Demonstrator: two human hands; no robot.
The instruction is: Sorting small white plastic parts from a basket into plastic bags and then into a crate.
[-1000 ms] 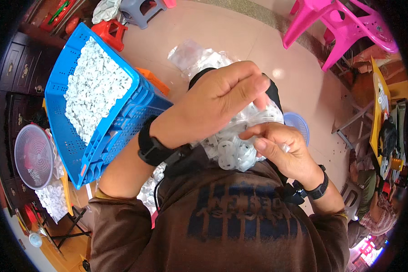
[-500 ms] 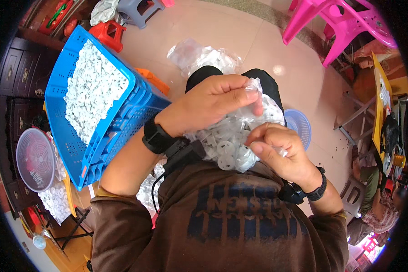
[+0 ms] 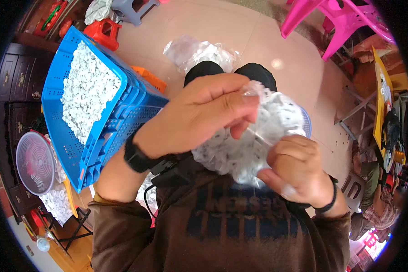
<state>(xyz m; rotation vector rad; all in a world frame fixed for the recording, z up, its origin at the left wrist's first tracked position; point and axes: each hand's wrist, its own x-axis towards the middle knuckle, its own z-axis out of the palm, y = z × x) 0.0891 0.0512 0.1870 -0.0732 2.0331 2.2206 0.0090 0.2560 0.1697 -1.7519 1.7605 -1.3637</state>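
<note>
Over my lap is a clear plastic bag (image 3: 233, 156) full of small round white plastic pieces with dark holes. My left hand (image 3: 208, 111) pinches the bag's gathered far edge between thumb and fingers. On the near right side, my right hand (image 3: 297, 167) is closed on another part of the plastic, with a whitish tip showing below the thumb. Motion blurs both the bag and this hand. A blue crate (image 3: 54, 97) on my left carries a large heap of similar white pieces (image 3: 88, 93).
More clear plastic bags (image 3: 204, 53) lie on the floor beyond my knees. A blue basket (image 3: 307, 122) shows partly behind the bag. To the left is a pale purple colander (image 3: 35, 163); a pink plastic stool (image 3: 333, 25) stands far right. Another person (image 3: 378, 204) sits at the right edge.
My hands have drawn slightly farther apart, the right one moving right and nearer to me. The bag has swung and spread toward the right, still between both hands.
</note>
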